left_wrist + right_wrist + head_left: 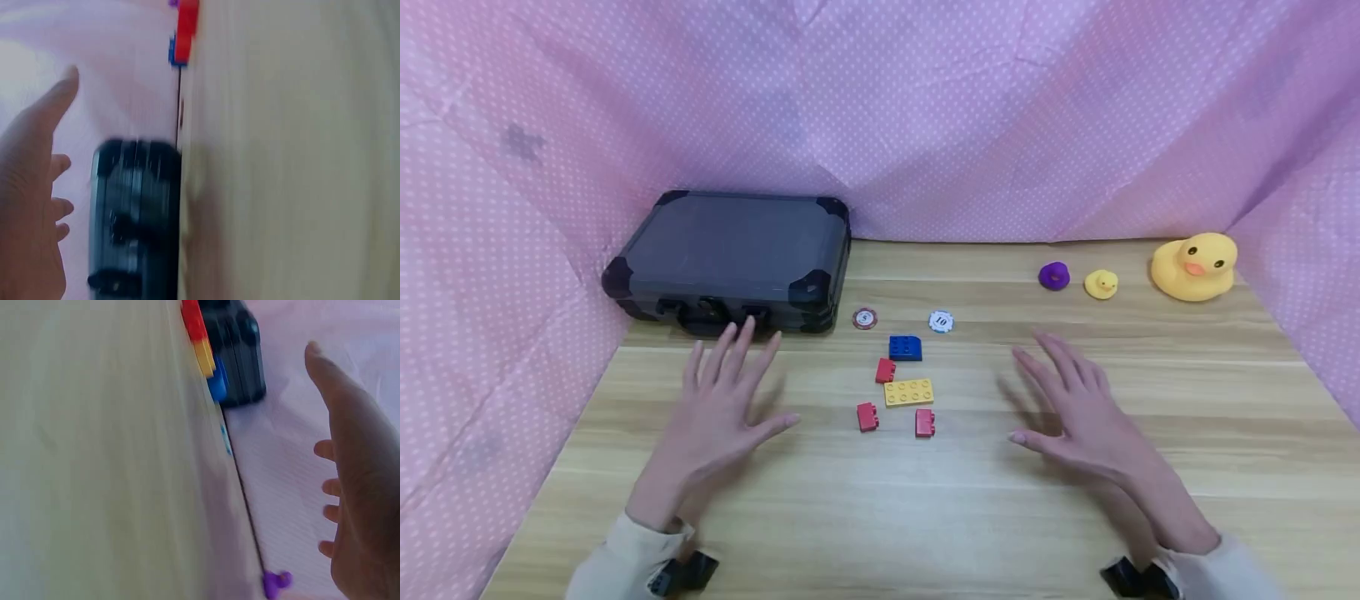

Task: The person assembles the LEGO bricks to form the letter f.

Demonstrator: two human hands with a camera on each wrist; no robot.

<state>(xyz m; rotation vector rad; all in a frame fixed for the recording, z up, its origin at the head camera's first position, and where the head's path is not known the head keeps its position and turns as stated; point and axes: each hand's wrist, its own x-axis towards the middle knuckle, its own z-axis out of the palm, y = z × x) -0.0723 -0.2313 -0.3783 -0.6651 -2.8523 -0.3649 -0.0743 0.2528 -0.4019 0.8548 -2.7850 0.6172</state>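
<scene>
My left hand point(718, 417) hovers over the table with spread fingers, its fingertips close to the front of a dark grey case point(733, 242). On the other side my right hand point(1082, 417) is also spread above the wood and holds nothing. Between the hands lie a yellow brick point(908, 392), a blue brick point(906, 348) and red bricks: one point(885, 371) beside the yellow brick, another point(867, 417) at front left, a third point(925, 422) at front right. Behind them are a dark red poker chip point(865, 318) marked 5 and a white-blue poker chip point(941, 322) marked 10.
A purple duck point(1054, 276), a small yellow duck point(1101, 284) and a large yellow duck point(1193, 267) stand at the back right of the wooden table point(895, 525). Pink dotted cloth point(940, 125) hangs behind and at both sides. Both wrist views are blurred.
</scene>
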